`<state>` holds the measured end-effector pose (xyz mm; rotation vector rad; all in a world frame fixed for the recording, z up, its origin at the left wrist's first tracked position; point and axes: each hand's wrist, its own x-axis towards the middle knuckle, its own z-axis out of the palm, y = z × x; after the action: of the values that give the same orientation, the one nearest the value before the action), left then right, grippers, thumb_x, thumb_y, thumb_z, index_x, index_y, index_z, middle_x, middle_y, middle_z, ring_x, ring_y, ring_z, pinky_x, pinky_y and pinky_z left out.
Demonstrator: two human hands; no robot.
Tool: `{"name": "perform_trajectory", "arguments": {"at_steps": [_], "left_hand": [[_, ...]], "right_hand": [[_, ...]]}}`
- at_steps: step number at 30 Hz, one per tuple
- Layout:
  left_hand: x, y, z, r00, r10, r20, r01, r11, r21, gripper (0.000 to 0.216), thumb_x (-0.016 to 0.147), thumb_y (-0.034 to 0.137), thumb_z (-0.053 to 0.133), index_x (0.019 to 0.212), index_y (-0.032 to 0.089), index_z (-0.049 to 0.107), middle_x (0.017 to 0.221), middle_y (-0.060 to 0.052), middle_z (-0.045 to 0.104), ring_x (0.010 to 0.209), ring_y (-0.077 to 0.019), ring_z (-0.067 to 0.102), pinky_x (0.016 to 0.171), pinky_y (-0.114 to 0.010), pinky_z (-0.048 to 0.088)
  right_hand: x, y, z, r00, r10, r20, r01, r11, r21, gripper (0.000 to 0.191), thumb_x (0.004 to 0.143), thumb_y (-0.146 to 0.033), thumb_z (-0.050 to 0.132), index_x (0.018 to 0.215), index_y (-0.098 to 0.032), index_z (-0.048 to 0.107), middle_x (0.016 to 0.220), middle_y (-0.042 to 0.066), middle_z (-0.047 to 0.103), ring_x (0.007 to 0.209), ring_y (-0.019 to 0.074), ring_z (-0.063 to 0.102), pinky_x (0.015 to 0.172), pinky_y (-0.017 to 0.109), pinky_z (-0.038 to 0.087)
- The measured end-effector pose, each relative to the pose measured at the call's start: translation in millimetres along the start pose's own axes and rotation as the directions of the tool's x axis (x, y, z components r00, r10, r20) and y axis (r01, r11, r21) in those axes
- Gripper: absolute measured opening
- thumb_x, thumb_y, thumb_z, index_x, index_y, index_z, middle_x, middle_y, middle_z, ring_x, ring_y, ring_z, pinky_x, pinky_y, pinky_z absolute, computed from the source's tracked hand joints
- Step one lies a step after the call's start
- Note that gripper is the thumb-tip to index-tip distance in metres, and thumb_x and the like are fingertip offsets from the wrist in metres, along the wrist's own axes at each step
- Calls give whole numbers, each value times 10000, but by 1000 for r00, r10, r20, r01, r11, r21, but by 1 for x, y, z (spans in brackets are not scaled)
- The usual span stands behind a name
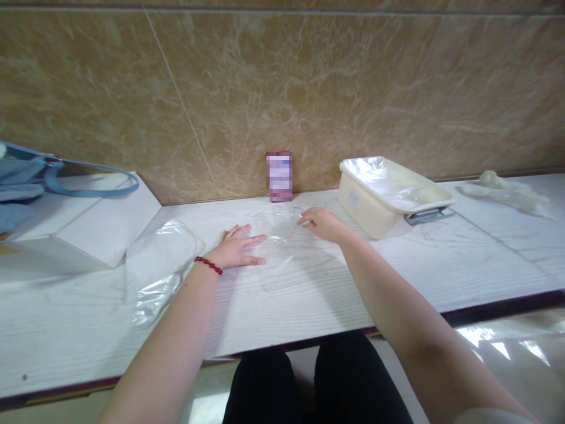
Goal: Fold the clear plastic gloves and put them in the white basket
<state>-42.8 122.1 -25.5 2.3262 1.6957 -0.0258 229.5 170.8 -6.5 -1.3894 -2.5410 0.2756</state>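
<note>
A clear plastic bag (282, 240) lies flat on the white wood-grain table in front of me, its outline hard to make out. My left hand (236, 247) rests palm down at the bag's left side, fingers spread. At the right side, my right hand (324, 224) has its fingers bent together at the bag's upper right edge, seemingly pinching the film. More clear plastic bags (161, 265) lie to the left, partly behind my left forearm. To the right stands a cream plastic bin (375, 203) with clear plastic film (397, 187) inside.
A phone (279, 176) leans upright against the brown marbled wall (353, 76). At the far left, a white box (106, 229) carries a blue bag with a strap (92, 191). Crumpled translucent plastic (507, 191) lies far right. The table's front edge (309, 341) runs just before my legs.
</note>
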Motion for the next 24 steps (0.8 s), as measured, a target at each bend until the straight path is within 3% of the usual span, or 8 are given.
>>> {"name": "perform_trajectory", "arguments": {"at_steps": [2, 4, 6, 9, 12, 17, 21, 24], "left_hand": [[2, 1, 1, 996, 17, -91, -18, 1000, -14, 677, 648, 671, 397, 1245, 355, 355, 1375, -70, 256, 1257, -312, 153, 971, -513, 119], [4, 3, 1, 980, 54, -192, -58, 998, -18, 613, 707, 630, 354, 1234, 318, 394, 1334, -85, 331, 1233, -274, 238, 978, -466, 174], [5, 7, 2, 956, 117, -268, -124, 992, -8, 569, 735, 594, 354, 1202, 284, 449, 1297, -95, 379, 1203, -248, 300, 978, -416, 218], [6, 19, 4, 916, 189, -354, -201, 980, 3, 507, 751, 534, 395, 1149, 244, 515, 1238, -100, 442, 1148, -228, 374, 962, -373, 274], [5, 34, 4, 883, 194, -428, -225, 974, -24, 420, 767, 444, 422, 1081, 206, 568, 1113, -87, 537, 1036, -202, 470, 918, -340, 338], [10, 61, -2, 861, 46, -507, -186, 956, -229, 279, 754, 327, 442, 922, 178, 607, 894, -53, 610, 818, -158, 553, 779, -288, 427], [29, 82, -6, 911, -134, -390, -108, 836, -538, 261, 728, 289, 475, 951, 179, 556, 767, -29, 616, 674, -127, 565, 629, -244, 447], [49, 100, -9, 954, -209, -216, -32, 642, -766, 307, 727, 293, 495, 1006, 166, 494, 727, -34, 601, 625, -118, 566, 563, -228, 446]], "right_hand": [[3, 11, 2, 967, 227, -119, -232, 972, -30, 358, 778, -187, 380, 1090, -200, 555, 1102, 69, 548, 1018, 172, 477, 891, 280, 323], [6, 21, 7, 896, 420, -144, -432, 899, -65, 389, 794, -322, 383, 1111, -155, 536, 1086, 132, 539, 1017, 223, 478, 876, 331, 333], [9, 28, 13, 860, 498, -115, -508, 857, -87, 456, 770, -440, 403, 1086, -147, 552, 1110, 163, 510, 1054, 264, 445, 872, 373, 327], [11, 31, 20, 856, 502, -121, -512, 857, -63, 444, 711, -469, 479, 1041, -188, 577, 1147, 142, 482, 1092, 264, 410, 877, 369, 319], [12, 27, 21, 851, 503, -151, -511, 859, -18, 285, 704, -369, 511, 912, -213, 630, 1044, 102, 553, 1038, 230, 457, 857, 329, 334], [12, 22, 17, 864, 456, -214, -445, 890, 102, 150, 695, -282, 514, 750, -212, 635, 838, 47, 623, 826, 166, 547, 737, 257, 384], [13, 20, 18, 869, 450, -205, -374, 870, 322, 134, 672, -234, 519, 785, -201, 583, 686, -10, 610, 622, 106, 537, 571, 197, 387], [13, 17, 19, 889, 381, -253, -257, 874, 412, 225, 636, -159, 525, 858, -190, 545, 606, -40, 571, 556, 85, 515, 548, 183, 383]]}}
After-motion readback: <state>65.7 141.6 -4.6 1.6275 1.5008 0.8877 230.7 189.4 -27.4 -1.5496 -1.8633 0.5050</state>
